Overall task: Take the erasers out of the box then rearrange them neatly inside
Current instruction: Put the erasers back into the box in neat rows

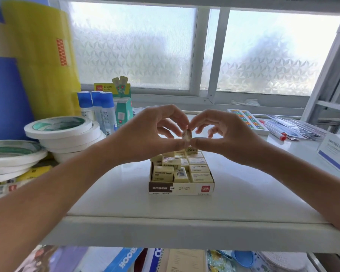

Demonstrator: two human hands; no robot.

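We pinch one eraser (187, 135) between both hands (149, 134) (227, 137) above the box (181, 188), seemingly still mostly full of erasers (182, 167).

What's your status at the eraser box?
Left hand and right hand both pinch one eraser above the box. Box mostly full, left rows untidy. Nothing blocking.

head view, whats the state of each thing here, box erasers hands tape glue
box: open-topped, on the shelf, full of erasers
erasers in box: right column neat, left ones jumbled
held eraser: lifted above the box
left hand: pinches held eraser
right hand: pinches held eraser
tape rolls: stacked
glue bottles: upright, capped
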